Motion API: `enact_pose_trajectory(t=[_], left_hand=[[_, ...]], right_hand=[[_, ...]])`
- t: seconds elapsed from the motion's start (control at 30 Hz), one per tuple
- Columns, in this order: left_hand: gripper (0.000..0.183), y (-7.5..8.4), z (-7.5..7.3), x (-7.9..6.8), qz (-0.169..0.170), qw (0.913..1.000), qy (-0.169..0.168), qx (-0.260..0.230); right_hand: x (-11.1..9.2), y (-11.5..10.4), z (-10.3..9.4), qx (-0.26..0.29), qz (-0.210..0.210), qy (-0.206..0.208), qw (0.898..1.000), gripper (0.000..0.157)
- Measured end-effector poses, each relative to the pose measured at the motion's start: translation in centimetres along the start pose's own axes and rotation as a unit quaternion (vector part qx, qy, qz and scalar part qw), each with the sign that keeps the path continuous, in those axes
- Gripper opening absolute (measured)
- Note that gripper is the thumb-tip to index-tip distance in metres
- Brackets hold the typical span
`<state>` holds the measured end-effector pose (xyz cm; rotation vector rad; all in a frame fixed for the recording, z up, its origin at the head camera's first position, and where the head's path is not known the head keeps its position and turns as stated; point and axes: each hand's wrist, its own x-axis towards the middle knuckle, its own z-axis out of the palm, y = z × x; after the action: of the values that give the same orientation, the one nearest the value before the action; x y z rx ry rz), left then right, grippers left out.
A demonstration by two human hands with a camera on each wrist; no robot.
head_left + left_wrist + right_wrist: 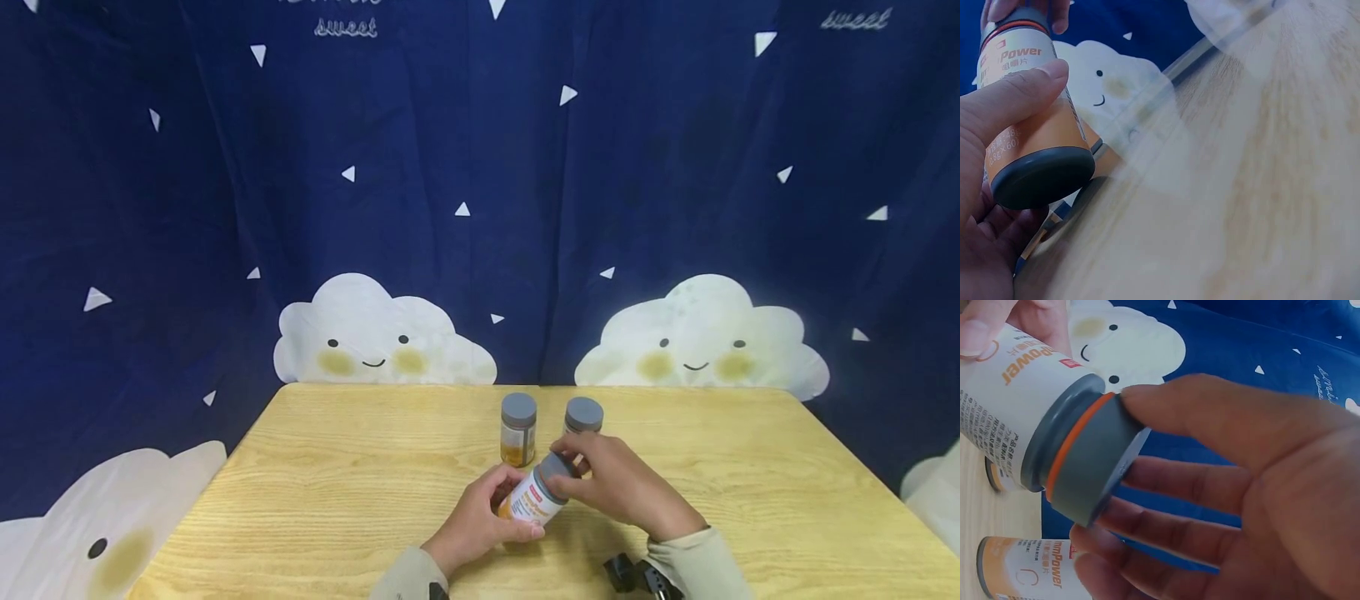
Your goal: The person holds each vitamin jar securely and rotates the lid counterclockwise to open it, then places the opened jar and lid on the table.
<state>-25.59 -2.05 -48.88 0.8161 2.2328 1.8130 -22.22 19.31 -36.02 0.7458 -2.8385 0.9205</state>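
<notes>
My left hand point(477, 514) grips a supplement bottle point(529, 501), its white and orange body tilted with the grey cap end up to the right. In the left wrist view the thumb lies across the label and the dark base point(1044, 178) points down toward the table. My right hand point(617, 481) holds the grey cap point(1097, 465) between thumb and fingertips. An orange band point(1072, 440) shows around the cap's lower edge, beside a grey collar on the bottle. Just behind the hands stand two similar bottles, one on the left point(517, 432) and one on the right point(583, 413), partly hidden by my right hand.
The light wooden table point(337, 483) runs back to a dark blue curtain point(420, 167) printed with white clouds and triangles. A black device point(637, 575) sits by the right sleeve at the front.
</notes>
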Motion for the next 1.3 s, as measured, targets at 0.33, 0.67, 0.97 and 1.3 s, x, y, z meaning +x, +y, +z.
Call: enact_pose_trajectory(t=[0.33,0.67,0.97,1.3], left_hand=[[0.047,0.2,0.1,-0.1,-0.005,0.9999,-0.001,-0.012],[0.048,0.1,0.0,0.0,-0.004,0.9999,-0.003,-0.010],[0.047,-0.3,0.2,-0.2,0.000,0.9999,-0.005,-0.011],[0.047,-0.1,0.1,-0.1,0.004,1.0000,-0.002,-0.007]], right_hand=[[-0.2,0.1,-0.2,0.006,-0.049,-0.011,0.999,0.036],[0.1,-0.5,0.3,0.010,0.029,0.025,0.999,0.044],[0.4,-1.0,2.0,-0.086,0.141,0.093,0.982,0.040],[0.5,-1.2,2.0,-0.086,0.122,0.098,0.984,0.027]])
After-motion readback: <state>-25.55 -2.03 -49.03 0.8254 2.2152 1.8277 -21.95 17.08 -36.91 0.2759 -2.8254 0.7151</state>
